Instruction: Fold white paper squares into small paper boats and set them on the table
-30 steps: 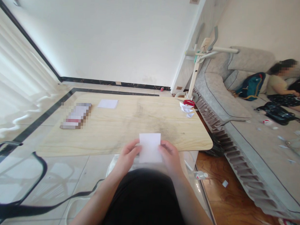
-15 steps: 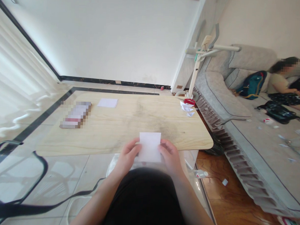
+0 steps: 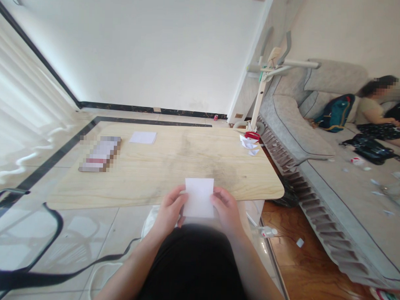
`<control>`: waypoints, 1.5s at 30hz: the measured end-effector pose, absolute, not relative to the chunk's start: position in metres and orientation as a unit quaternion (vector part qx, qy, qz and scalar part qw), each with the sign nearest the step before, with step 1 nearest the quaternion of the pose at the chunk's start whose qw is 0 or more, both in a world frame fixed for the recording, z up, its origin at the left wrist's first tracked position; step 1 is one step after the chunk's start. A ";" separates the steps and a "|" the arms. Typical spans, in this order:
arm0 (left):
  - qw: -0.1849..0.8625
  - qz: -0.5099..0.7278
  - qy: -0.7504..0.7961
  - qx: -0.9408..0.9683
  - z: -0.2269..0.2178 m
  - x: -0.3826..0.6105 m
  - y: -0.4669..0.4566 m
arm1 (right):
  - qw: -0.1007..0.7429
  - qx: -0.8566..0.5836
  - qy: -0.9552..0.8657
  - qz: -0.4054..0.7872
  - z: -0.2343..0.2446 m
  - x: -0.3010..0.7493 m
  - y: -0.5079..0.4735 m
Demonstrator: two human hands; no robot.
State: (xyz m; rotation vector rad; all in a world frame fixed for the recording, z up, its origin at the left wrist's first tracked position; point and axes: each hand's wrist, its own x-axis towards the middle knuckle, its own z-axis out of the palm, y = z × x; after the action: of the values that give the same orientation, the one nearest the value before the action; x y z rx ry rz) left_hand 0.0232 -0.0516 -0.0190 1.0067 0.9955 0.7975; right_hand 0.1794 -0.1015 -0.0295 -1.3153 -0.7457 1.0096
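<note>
A small white sheet of paper (image 3: 199,196) is held upright over the near edge of the pale wooden table (image 3: 153,170). My left hand (image 3: 168,210) pinches its left edge, thumb on the front. My right hand (image 3: 227,208) pinches its right edge in the same way. Both hands are closed on the sheet, just in front of my body.
Farther back on the table lie another white sheet (image 3: 143,137), a blurred booklet (image 3: 99,154) and folded white paper pieces (image 3: 249,145) beside a red object (image 3: 252,135). A grey sofa (image 3: 333,172) with paper scraps and a seated person (image 3: 375,108) is at the right. A black strap (image 3: 35,266) crosses the floor at the left.
The sheet and both hands have stayed in almost the same place; only the view has shifted a little.
</note>
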 end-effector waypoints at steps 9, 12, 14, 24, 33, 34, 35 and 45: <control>0.668 0.380 0.469 0.434 -0.021 0.029 -0.052 | 0.617 -0.557 -0.316 0.458 -0.028 0.179 -0.102; 0.663 0.377 0.474 0.439 -0.021 0.029 -0.052 | 0.618 -0.553 -0.317 0.460 -0.028 0.180 -0.102; 0.663 0.379 0.473 0.439 -0.021 0.029 -0.052 | 0.618 -0.551 -0.318 0.463 -0.029 0.180 -0.102; 0.668 0.391 0.466 0.427 -0.020 0.030 -0.053 | 0.614 -0.559 -0.311 0.462 -0.029 0.179 -0.102; 0.665 0.392 0.462 0.438 -0.020 0.027 -0.057 | 0.618 -0.563 -0.332 0.437 -0.028 0.178 -0.103; 0.659 0.389 0.471 0.439 -0.021 0.026 -0.059 | 0.616 -0.564 -0.336 0.436 -0.030 0.178 -0.105; 0.654 0.385 0.479 0.440 -0.023 0.024 -0.061 | 0.613 -0.565 -0.340 0.435 -0.033 0.177 -0.107; 0.620 0.399 0.501 0.454 -0.032 0.015 -0.077 | 0.612 -0.568 -0.346 0.428 -0.052 0.162 -0.121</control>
State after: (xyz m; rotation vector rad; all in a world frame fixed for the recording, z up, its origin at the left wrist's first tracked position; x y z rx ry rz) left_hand 0.0151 -0.0771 -0.0325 1.0433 1.1519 0.9170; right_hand 0.1621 -0.1209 -0.0516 -1.3106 -0.7980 0.9867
